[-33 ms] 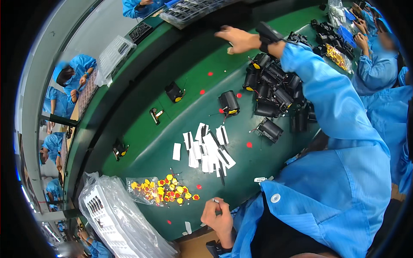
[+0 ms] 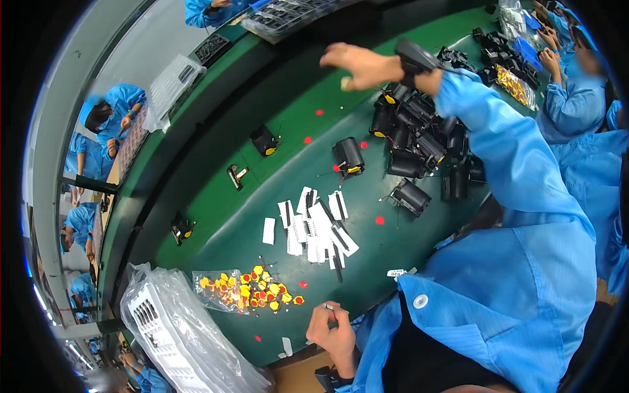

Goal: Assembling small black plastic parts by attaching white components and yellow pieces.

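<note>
My right hand point(image 2: 363, 67) is stretched out over the far part of the green table, its fingers apart and slightly blurred. A pale yellow patch shows at its thumb tip; no held object is visible. Beneath that forearm lies a heap of black cylindrical housings point(image 2: 411, 131) with wires and yellow tabs. Close to the table's near edge, my left hand point(image 2: 333, 333) is closed, with a small pale tip poking out between its fingers. White paper strips with black pieces point(image 2: 314, 226) lie ahead of it. Yellow and red stickers point(image 2: 265, 288) are scattered to its left, some in a clear bag.
Single black housings point(image 2: 348, 157) stand apart on the table, along with a small metal-and-black part point(image 2: 237, 176). White trays in plastic wrap point(image 2: 167, 334) occupy the near left. A raised dark ledge point(image 2: 216, 98) curves along the far side. Co-workers in blue sit left and right.
My right hand has shifted slightly, its wrist a little to the right and its fingers and thumb spread wider. The left hand and the parts on the table stay in place.
</note>
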